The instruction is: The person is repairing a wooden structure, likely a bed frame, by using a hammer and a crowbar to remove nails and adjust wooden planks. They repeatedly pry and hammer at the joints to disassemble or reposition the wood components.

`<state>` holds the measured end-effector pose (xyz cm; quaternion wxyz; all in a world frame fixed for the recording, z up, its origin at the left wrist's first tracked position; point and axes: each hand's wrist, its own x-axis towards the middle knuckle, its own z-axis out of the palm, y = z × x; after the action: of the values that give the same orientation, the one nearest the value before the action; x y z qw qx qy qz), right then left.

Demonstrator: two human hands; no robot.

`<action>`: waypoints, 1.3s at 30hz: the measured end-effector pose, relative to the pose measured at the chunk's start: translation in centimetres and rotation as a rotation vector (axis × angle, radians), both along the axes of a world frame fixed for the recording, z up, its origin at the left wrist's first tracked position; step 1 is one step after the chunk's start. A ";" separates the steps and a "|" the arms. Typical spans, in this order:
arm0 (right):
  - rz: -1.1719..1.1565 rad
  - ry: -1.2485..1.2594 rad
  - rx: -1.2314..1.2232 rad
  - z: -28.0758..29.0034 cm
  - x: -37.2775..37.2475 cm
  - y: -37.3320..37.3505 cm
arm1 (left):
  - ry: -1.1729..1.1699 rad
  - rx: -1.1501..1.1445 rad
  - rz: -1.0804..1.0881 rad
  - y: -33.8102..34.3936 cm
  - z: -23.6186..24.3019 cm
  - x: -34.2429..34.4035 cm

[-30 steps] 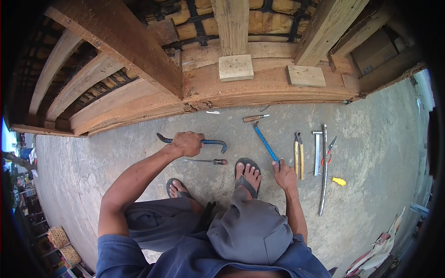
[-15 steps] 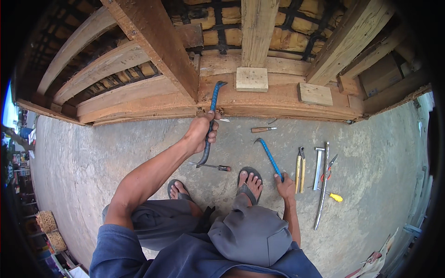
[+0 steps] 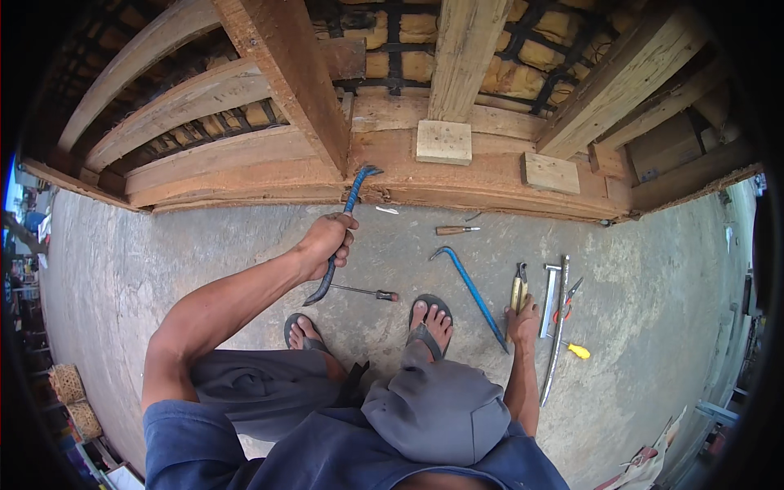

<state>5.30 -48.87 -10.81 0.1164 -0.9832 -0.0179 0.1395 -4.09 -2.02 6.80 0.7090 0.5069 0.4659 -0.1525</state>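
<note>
My left hand (image 3: 327, 241) is closed round the middle of a blue pry bar (image 3: 354, 198). The bar's upper claw is close to the front rail of the wooden frame (image 3: 278, 175); I cannot tell whether they touch. At the right, my right hand (image 3: 524, 317) is closed round the handles of yellow-handled pliers (image 3: 520, 284) at floor level. A second blue pry bar (image 3: 471, 288) lies on the concrete just left of that hand. Between my left hand and my feet lies a screwdriver (image 3: 380, 295) with a dark handle.
A wooden-handled tool (image 3: 452, 231) lies below the frame. Right of the pliers are a metal bracket-shaped tool (image 3: 549, 302), a long metal rod (image 3: 557, 343), red-handled scissors (image 3: 567, 304) and a yellow-handled screwdriver (image 3: 578, 351). Wood blocks (image 3: 444, 143) sit on the frame. Woven baskets (image 3: 67, 384) stand far left.
My right hand has let go of the second pry bar and moved right onto the pliers. My left hand, still holding its pry bar, has shifted down and left.
</note>
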 end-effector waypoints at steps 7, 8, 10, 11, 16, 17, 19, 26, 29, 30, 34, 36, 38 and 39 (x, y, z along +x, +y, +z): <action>0.327 -0.155 0.244 6.8 1.2 2.3 | -0.030 0.231 -0.344 5.1 8.1 -5.9; 0.385 -0.072 0.263 9.9 2.3 4.8 | -0.031 0.281 -0.409 6.0 8.2 -6.6; 0.554 -0.037 0.315 15.1 4.1 11.0 | -0.075 0.510 -0.534 7.9 5.6 -8.8; 0.668 -0.085 0.346 17.2 5.3 14.5 | -0.095 0.624 -0.598 8.3 4.0 -9.5; 1.082 -0.345 -0.205 23.0 9.9 31.0 | 0.108 0.397 -0.383 4.2 0.9 -9.4; 1.144 -0.376 -0.357 22.3 11.0 33.5 | 0.136 0.296 -0.333 3.2 0.5 -9.3; 1.235 -0.492 -0.546 20.0 12.9 37.6 | -0.013 0.479 -0.399 1.3 -2.9 -10.6; 1.229 -0.311 -0.823 20.4 11.0 43.9 | -0.035 0.275 -0.315 -2.3 -8.7 -15.4; 1.148 -0.213 -0.760 20.2 9.5 43.1 | 0.064 0.357 -0.365 -2.1 -8.8 -16.9; 1.098 -0.241 -0.759 19.1 8.9 42.7 | 0.117 0.348 -0.378 -1.9 -8.6 -16.9; 1.044 -0.336 -0.842 18.8 6.8 42.6 | 0.151 0.269 -0.338 -1.4 -9.8 -17.3; 1.049 -0.202 -0.800 20.0 7.3 43.8 | 0.131 0.253 -0.326 -1.8 -10.0 -17.7; 1.048 -0.150 -0.794 20.0 8.0 43.9 | 0.050 0.314 -0.311 -1.6 -10.4 -17.9; 1.058 -0.159 -0.809 19.1 8.0 43.6 | 0.009 0.343 -0.302 -1.5 -10.5 -18.1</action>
<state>13.30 -5.32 8.29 -0.3471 -0.8153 -0.4524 0.1006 -22.24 -3.56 -3.72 0.5794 0.6834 0.4071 -0.1778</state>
